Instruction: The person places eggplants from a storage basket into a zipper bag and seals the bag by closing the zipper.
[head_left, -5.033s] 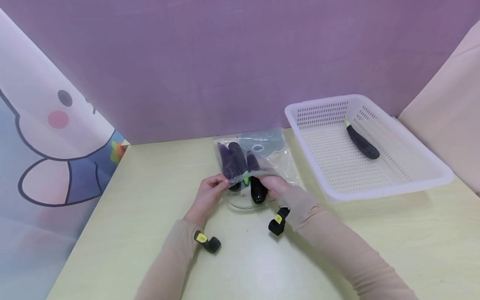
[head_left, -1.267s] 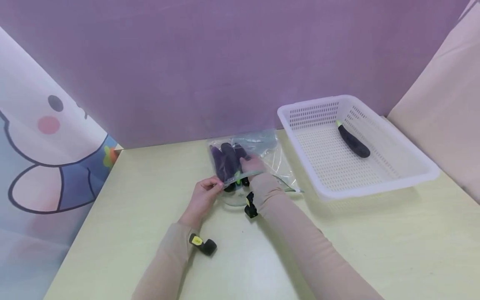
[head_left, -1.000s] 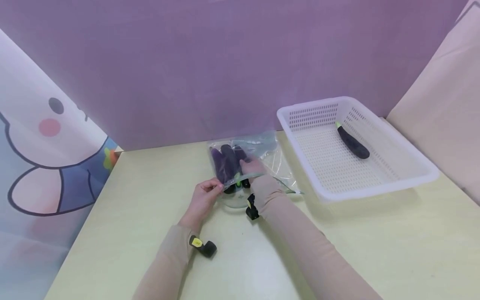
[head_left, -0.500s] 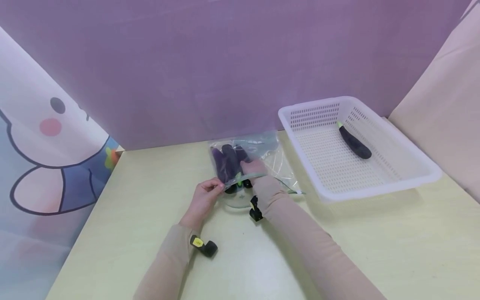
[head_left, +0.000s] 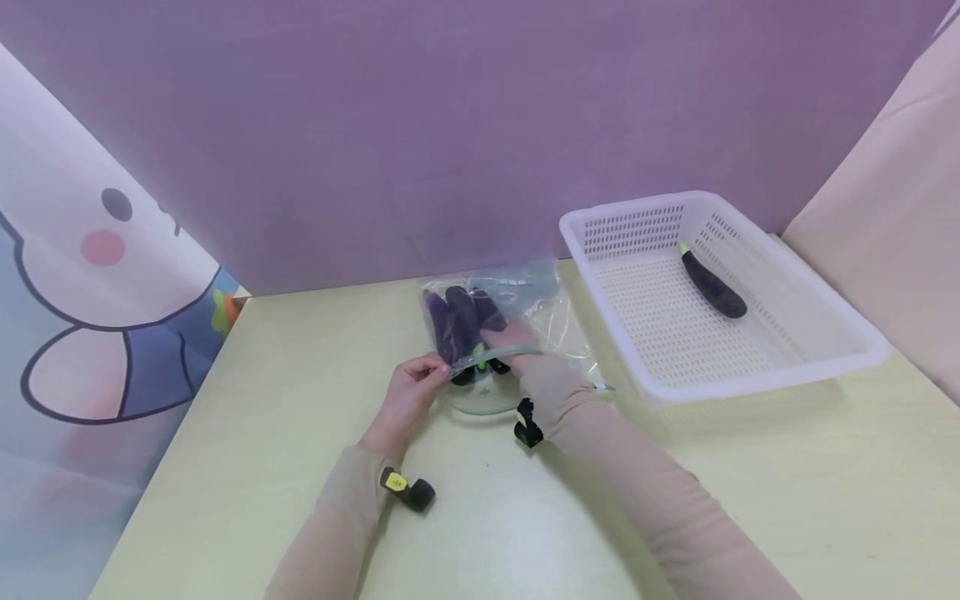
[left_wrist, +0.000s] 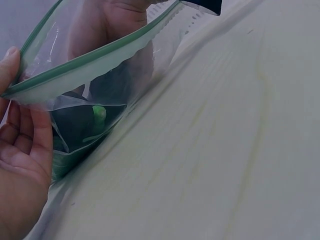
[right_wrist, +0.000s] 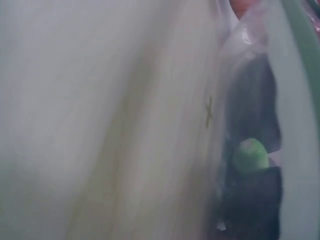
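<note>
My left hand pinches the near rim of a clear zip bag between thumb and fingers. The left wrist view shows the bag's green zip edge pulled up, its mouth gaping. Inside lie three dark purple eggplants, side by side, a green stem facing the opening. My right hand reaches through the mouth and lies over the right-hand eggplant. Its fingertips are hidden, so I cannot tell whether it grips. The right wrist view shows a green stem end between dark eggplants through the film.
A white slotted plastic basket stands at the right, with one eggplant inside. The pale table meets a purple backdrop behind the bag. A rabbit-printed cloth hangs on the left.
Since five seconds ago, the right-hand eggplant has slid deeper into the bag. My right hand went further in, then drew back slightly toward the right. My left hand keeps pinching the rim.
</note>
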